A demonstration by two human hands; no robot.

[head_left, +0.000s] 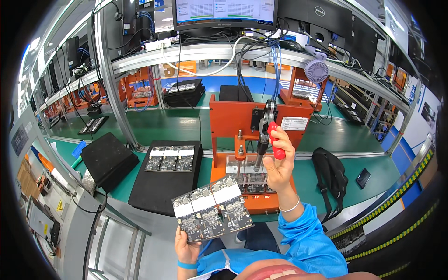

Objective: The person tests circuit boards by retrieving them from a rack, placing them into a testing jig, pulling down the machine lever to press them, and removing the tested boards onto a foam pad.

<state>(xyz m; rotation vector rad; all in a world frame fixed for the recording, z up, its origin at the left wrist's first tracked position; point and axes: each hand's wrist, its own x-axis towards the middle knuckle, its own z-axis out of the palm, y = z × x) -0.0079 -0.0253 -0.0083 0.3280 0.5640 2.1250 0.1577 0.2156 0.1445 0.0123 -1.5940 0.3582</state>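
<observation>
My left hand [187, 247] grips a circuit board panel [212, 208] by its lower left corner; the panel is dark with white strips and stands tilted in front of the orange press fixture [223, 116]. Raised at the fixture's right side, my right hand [281, 163] has its fingers around the red toggle clamp handle [276, 142]. Below the clamp, under a clear plate, another board [256, 183] sits in the fixture, partly hidden by the panel and my hand.
A similar panel [170, 158] lies on a black foam stack [161, 189] left of the fixture, beside more black pads [109, 161]. On the right are a black bag [329, 177] and a phone [363, 178]. A monitor [224, 14] and a small fan [316, 71] stand above.
</observation>
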